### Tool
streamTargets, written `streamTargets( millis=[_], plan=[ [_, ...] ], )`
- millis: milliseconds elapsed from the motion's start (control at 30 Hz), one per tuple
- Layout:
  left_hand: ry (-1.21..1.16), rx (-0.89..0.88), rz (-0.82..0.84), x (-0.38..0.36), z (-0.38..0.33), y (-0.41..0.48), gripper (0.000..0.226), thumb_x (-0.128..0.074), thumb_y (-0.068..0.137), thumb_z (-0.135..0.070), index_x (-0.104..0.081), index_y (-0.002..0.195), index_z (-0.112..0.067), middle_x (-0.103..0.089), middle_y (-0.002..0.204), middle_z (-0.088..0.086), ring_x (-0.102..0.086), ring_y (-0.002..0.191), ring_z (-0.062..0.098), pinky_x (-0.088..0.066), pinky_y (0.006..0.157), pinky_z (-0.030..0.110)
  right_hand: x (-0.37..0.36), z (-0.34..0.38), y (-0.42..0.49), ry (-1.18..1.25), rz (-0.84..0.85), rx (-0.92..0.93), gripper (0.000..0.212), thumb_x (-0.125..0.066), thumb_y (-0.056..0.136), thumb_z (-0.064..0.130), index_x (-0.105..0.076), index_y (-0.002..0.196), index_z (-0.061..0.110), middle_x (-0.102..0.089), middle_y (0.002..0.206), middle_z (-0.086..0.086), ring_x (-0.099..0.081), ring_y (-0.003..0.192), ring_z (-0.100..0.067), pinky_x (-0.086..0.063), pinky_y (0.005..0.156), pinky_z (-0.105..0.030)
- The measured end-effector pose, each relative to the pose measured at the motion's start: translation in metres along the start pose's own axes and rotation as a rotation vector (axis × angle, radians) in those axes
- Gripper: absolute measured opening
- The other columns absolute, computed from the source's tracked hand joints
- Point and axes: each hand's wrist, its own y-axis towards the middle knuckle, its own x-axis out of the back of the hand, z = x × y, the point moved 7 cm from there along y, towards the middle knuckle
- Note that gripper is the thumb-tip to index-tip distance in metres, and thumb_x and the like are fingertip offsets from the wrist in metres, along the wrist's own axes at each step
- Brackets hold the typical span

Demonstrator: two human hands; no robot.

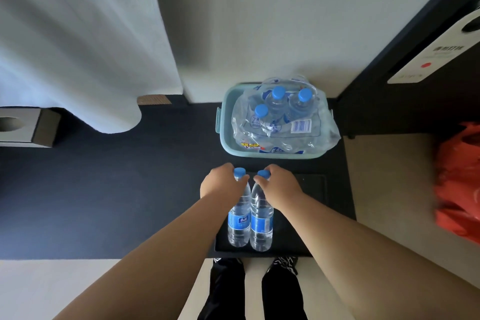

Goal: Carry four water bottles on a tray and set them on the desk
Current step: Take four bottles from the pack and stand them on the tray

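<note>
Two clear water bottles with blue caps and blue labels stand side by side on a black tray (293, 239) on the dark floor. My left hand (220, 184) grips the neck of the left bottle (238, 223). My right hand (279, 184) grips the neck of the right bottle (261, 226). Behind the tray, a pale green basin (223, 135) holds a torn plastic pack with three more blue-capped bottles (279, 101) standing in it.
A white curtain (78, 47) hangs at the left over a grey box (26, 127). A wall stands behind the basin. A dark cabinet (405, 101) is at the right, with a red plastic bag (459, 179) on the pale floor. My black shoes (228, 283) show below the tray.
</note>
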Motion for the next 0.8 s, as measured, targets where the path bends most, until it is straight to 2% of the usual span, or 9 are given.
streamTargets(
  millis=[100,167,200,333,433,500,567,667,800],
  plan=[
    [0.062,-0.003,0.009,-0.009,0.003,0.008,0.032,-0.056,0.088,-0.056,-0.053,0.09,-0.024,-0.06,0.077,-0.006,-0.059,0.064,0.015,-0.042,0.052,0.029,-0.008,-0.009,0.007,-0.007,0.006,-0.042,0.024,-0.056,0.102,0.038,-0.061,0.117,0.02,-0.066,0.099,0.001,-0.064,0.084,-0.02,-0.051,0.067,-0.033],
    [0.083,0.006,0.022,-0.015,0.009,0.013,0.033,-0.054,0.089,-0.056,-0.052,0.091,-0.022,-0.06,0.077,-0.005,-0.059,0.064,0.016,-0.044,0.052,0.03,-0.01,-0.016,0.012,0.004,-0.009,-0.084,0.013,-0.052,0.102,0.023,-0.063,0.11,0.021,-0.069,0.098,-0.001,-0.066,0.084,-0.022,-0.059,0.071,-0.038],
    [0.089,0.016,0.032,-0.019,0.012,0.014,0.034,-0.054,0.089,-0.056,-0.053,0.091,-0.022,-0.06,0.076,-0.005,-0.059,0.064,0.016,-0.044,0.052,0.03,-0.01,-0.019,0.012,0.023,-0.017,-0.097,0.015,-0.05,0.102,0.02,-0.063,0.109,0.022,-0.071,0.099,-0.003,-0.068,0.084,-0.023,-0.061,0.073,-0.04],
    [0.055,0.057,0.056,-0.03,0.028,0.015,0.037,-0.055,0.091,-0.058,-0.057,0.1,-0.022,-0.063,0.083,-0.007,-0.06,0.069,0.015,-0.049,0.059,0.032,-0.018,-0.02,0.011,0.053,0.005,-0.08,0.024,-0.049,0.104,0.029,-0.061,0.125,0.025,-0.07,0.113,-0.003,-0.069,0.089,-0.023,-0.059,0.073,-0.035],
    [0.026,0.05,0.04,-0.03,0.032,0.012,0.04,-0.055,0.091,-0.058,-0.057,0.115,-0.027,-0.067,0.098,-0.008,-0.064,0.08,0.017,-0.053,0.068,0.034,-0.023,-0.021,0.006,0.063,0.029,-0.059,0.027,-0.051,0.104,0.032,-0.062,0.127,0.024,-0.07,0.121,0.0,-0.068,0.099,-0.02,-0.054,0.075,-0.03],
    [0.029,0.035,0.033,-0.024,0.03,0.009,0.037,-0.053,0.092,-0.056,-0.056,0.115,-0.027,-0.066,0.095,-0.007,-0.063,0.077,0.016,-0.055,0.068,0.035,-0.022,-0.021,0.001,0.082,0.047,-0.055,0.027,-0.052,0.104,0.032,-0.063,0.127,0.024,-0.07,0.125,0.002,-0.067,0.104,-0.018,-0.055,0.08,-0.03],
    [0.039,0.016,0.03,-0.016,0.027,0.007,0.033,-0.054,0.092,-0.054,-0.055,0.112,-0.028,-0.065,0.093,-0.008,-0.062,0.074,0.015,-0.056,0.067,0.035,-0.017,-0.02,-0.006,0.053,0.055,-0.032,0.026,-0.052,0.103,0.031,-0.063,0.125,0.024,-0.07,0.124,0.003,-0.066,0.099,-0.016,-0.052,0.075,-0.027],
    [0.027,-0.025,0.016,0.004,0.015,0.002,0.035,-0.057,0.092,-0.053,-0.055,0.117,-0.028,-0.066,0.105,-0.009,-0.065,0.079,0.016,-0.056,0.069,0.036,-0.002,-0.009,-0.016,0.027,0.047,0.025,0.025,-0.052,0.103,0.029,-0.064,0.124,0.025,-0.071,0.122,0.006,-0.065,0.095,-0.012,-0.046,0.066,-0.022],
    [-0.003,-0.104,-0.053,0.045,-0.016,-0.004,0.04,-0.059,0.09,-0.055,-0.056,0.12,-0.029,-0.066,0.105,-0.012,-0.068,0.082,0.016,-0.059,0.073,0.039,0.039,0.02,-0.03,0.004,-0.023,0.123,0.023,-0.055,0.101,0.03,-0.065,0.121,0.024,-0.072,0.12,0.008,-0.068,0.104,-0.015,-0.055,0.085,-0.031]
  ],
)
